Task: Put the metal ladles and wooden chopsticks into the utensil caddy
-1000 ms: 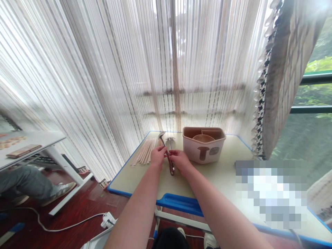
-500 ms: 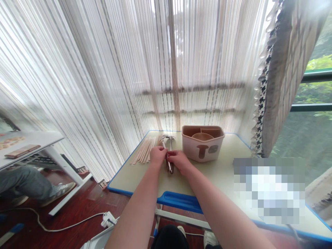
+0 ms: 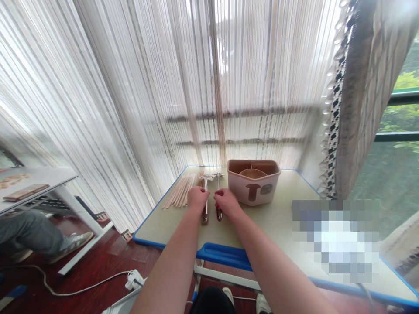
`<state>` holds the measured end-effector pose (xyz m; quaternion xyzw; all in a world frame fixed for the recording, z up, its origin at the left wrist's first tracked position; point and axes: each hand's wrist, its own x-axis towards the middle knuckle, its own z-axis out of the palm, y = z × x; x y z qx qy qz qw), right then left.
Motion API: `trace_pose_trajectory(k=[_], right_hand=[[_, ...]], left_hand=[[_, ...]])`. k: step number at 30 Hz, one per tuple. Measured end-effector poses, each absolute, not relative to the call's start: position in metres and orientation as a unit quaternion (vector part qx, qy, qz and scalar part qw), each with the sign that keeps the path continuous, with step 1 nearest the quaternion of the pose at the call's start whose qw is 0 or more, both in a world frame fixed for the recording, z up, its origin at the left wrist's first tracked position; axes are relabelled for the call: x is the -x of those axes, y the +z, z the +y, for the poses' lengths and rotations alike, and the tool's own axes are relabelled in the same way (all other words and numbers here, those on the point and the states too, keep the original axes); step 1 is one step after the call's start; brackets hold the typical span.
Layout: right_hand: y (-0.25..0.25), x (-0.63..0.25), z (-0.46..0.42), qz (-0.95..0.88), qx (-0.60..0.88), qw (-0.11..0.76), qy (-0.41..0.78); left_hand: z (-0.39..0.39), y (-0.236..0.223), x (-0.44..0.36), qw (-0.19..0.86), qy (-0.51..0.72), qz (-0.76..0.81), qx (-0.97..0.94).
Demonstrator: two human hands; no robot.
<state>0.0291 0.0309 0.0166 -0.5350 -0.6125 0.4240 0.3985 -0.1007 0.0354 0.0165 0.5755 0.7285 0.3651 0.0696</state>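
Head view: hands (image 3: 212, 199) rest on two utensils (image 3: 211, 196).

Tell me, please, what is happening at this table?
A person has both hands on the table. The left hand rests on one spoon, the right hand on a second spoon; the two lie side by side. Chopsticks lie to the left, a pink holder stands to the right.

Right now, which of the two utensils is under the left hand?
The left utensil, nearest the chopsticks; left hand covers its handle. The other lies under the right hand, nearer the caddy.
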Motion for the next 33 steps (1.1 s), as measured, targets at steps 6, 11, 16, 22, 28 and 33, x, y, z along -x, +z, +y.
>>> trace_pose_trajectory(k=[6, 11, 16, 22, 28, 33], right_hand=[[0.017, -0.032, 0.032, -0.730, 0.582, 0.316, 0.167], [0.021, -0.029, 0.024, -0.740, 0.623, 0.204, 0.150], [0.024, -0.030, 0.025, -0.729, 0.641, 0.185, 0.153], [0.022, -0.037, 0.029, -0.719, 0.640, 0.194, 0.192], [0.022, -0.042, 0.025, -0.701, 0.642, 0.228, 0.210], [0.027, -0.045, 0.015, -0.694, 0.651, 0.240, 0.189]], left_hand=[[0.045, 0.014, 0.101, 0.013, 0.275, 0.755, -0.596], [0.047, 0.012, 0.101, -0.019, 0.256, 0.764, -0.591], [0.051, 0.011, 0.099, -0.050, 0.249, 0.762, -0.595], [0.048, 0.014, 0.095, -0.075, 0.223, 0.763, -0.602], [0.039, 0.016, 0.091, -0.077, 0.221, 0.762, -0.604], [0.033, 0.016, 0.087, -0.087, 0.249, 0.754, -0.602]])
